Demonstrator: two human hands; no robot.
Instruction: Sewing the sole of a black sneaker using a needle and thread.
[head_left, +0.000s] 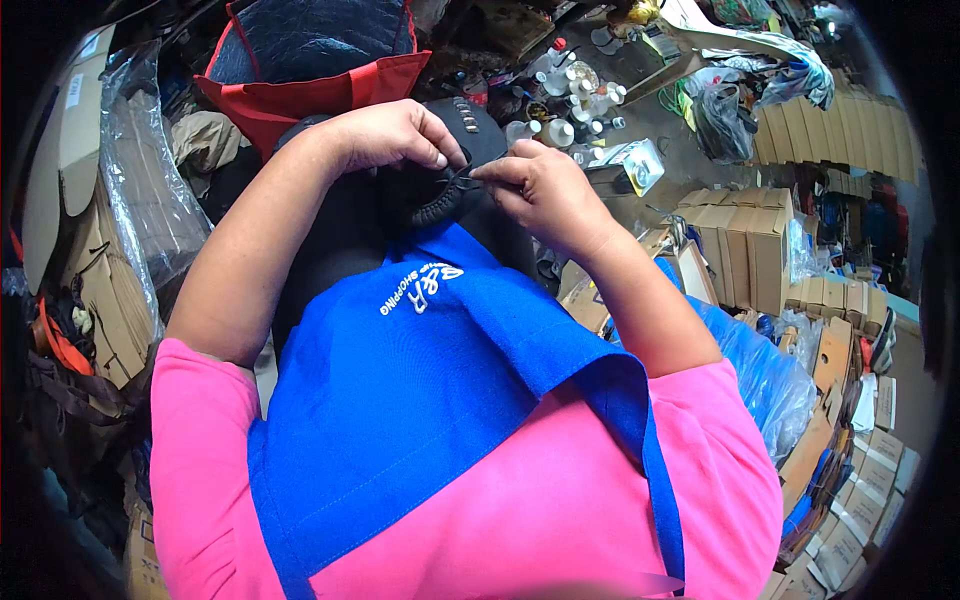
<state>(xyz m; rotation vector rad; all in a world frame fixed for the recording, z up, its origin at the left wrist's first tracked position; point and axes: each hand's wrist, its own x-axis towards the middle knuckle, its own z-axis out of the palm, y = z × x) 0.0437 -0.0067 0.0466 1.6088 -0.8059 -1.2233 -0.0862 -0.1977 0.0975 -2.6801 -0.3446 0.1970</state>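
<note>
A black item [438, 205] with a ribbed, corded edge rests over my dark-clad lap, above the blue apron [370, 350]. It looks like part of a shoe, though I cannot be sure of its kind. My left hand [400, 138] pinches its upper edge between thumb and fingers. From the other side, my right hand [540, 190] closes thumb and forefinger on a thin black strand [465, 180] at the same edge. The two hands are only a small gap apart. Just beyond them, a dark piece with a row of light marks [466, 115] lies on my lap.
A red bag [330, 98] with a silvery lining stands open ahead. Several plastic bottles [580, 100] crowd the floor ahead right. Cardboard boxes [740, 240] and blue plastic wrapping [750, 365] are at right; flattened cardboard [105, 290] and clear plastic [150, 180] lean at left.
</note>
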